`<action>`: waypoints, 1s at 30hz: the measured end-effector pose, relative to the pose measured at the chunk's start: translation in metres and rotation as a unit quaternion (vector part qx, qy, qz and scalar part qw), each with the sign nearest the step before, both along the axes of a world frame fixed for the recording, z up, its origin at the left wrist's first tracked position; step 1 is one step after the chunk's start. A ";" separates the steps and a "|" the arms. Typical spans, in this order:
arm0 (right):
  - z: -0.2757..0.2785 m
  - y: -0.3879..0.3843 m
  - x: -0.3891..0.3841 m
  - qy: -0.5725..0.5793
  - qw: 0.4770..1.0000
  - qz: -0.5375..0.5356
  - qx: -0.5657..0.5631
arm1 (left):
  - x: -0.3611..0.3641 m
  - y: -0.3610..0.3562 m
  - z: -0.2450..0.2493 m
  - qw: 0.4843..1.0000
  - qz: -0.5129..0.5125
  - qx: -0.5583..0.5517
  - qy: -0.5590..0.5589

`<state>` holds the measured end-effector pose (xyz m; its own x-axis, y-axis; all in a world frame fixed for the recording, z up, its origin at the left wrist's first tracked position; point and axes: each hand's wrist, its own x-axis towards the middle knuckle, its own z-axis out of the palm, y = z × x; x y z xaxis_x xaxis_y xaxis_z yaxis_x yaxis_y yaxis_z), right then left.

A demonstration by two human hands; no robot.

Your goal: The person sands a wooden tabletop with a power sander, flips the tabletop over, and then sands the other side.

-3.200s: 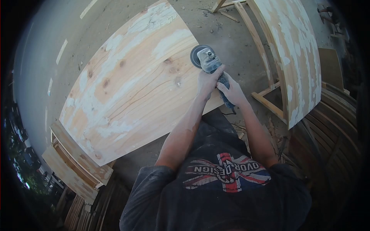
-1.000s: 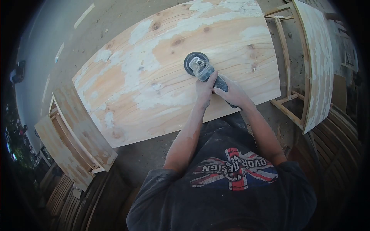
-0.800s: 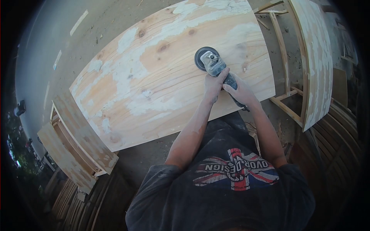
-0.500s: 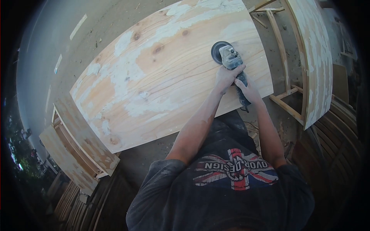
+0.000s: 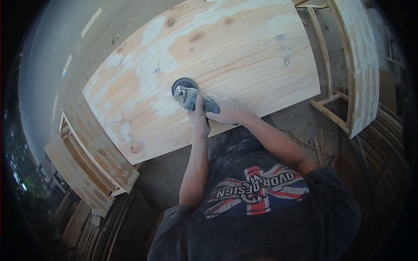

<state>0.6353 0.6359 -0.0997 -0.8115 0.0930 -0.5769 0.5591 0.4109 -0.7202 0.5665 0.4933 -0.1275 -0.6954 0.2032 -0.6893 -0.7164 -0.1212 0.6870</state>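
Note:
An angle grinder (image 5: 186, 96) with a round black disc (image 5: 184, 82) rests disc-down on a large wooden panel (image 5: 244, 56). The panel's wood grain shows between pale patches of filler. Near the tool's head, my left hand (image 5: 200, 118) is closed round the body, its thumb lying along the top. My right hand (image 5: 228, 109) grips the rear of the body from the other side. Both hands look dusty. The fingers beneath the tool are hidden.
Another curved panel (image 5: 365, 74) on a wooden frame (image 5: 322, 52) stands at the right. To the left is a smaller framed wooden piece (image 5: 93, 161). Stacked wooden slats (image 5: 82, 226) lie at lower left. Wood scraps (image 5: 320, 150) and a cable lie on the floor.
Both hands have carried the angle grinder left and toward me across the panel. The tool has turned, its body now pointing more to the right. My view has shifted slightly.

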 end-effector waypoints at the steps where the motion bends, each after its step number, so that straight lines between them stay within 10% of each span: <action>1: 0.003 0.002 0.000 -0.007 1.000 0.006 0.008 | 0.002 0.004 -0.003 1.000 0.000 -0.003 0.001; 21: -0.001 0.174 0.190 0.004 0.951 -0.310 -0.010 | 0.112 0.247 0.006 0.916 -0.395 -0.039 -0.056; 30: -0.018 0.076 0.166 0.077 0.949 -0.305 -0.010 | 0.098 0.142 -0.006 0.928 -0.360 -0.093 0.025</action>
<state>0.8010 0.7119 -0.1180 -0.6856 0.5622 -0.4625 0.5760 0.0303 -0.8169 0.6641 0.6350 -0.1330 -0.4569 0.5083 -0.7300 -0.5324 0.5011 0.6822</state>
